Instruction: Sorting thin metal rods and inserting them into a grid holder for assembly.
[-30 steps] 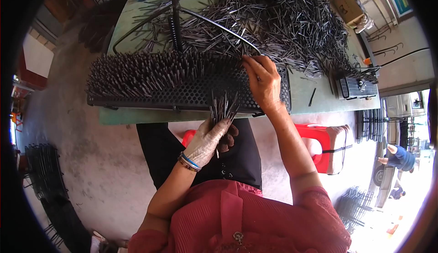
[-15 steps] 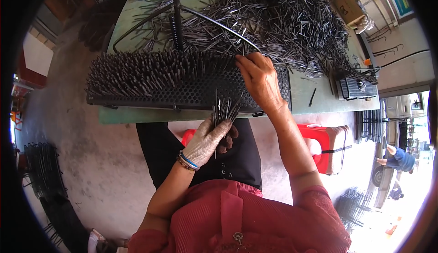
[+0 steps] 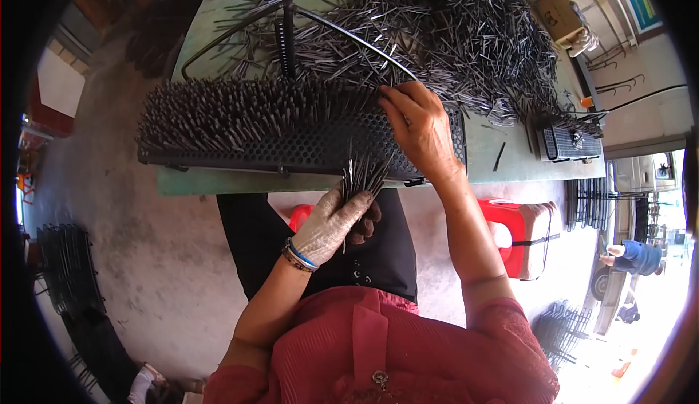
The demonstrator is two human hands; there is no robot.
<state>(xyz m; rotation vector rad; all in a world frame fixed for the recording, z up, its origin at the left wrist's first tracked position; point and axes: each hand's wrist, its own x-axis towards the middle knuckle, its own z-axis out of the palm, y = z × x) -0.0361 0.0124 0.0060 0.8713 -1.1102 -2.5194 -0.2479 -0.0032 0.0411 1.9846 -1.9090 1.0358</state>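
A black rack full of holes (image 3: 309, 143) lies along the near edge of a green table (image 3: 484, 173), its left and far parts crowded with upright dark sticks (image 3: 226, 116). The bare right hand (image 3: 422, 127) reaches over its right part, thumb and fingertips close together at the far rows; whether they pinch a stick cannot be told. Just in front, the gloved left hand (image 3: 329, 223) is closed around a bundle of loose sticks (image 3: 364, 177). Beyond the rack spreads a big pile of sticks (image 3: 480, 32), with a cardboard box (image 3: 558, 16) near its right side.
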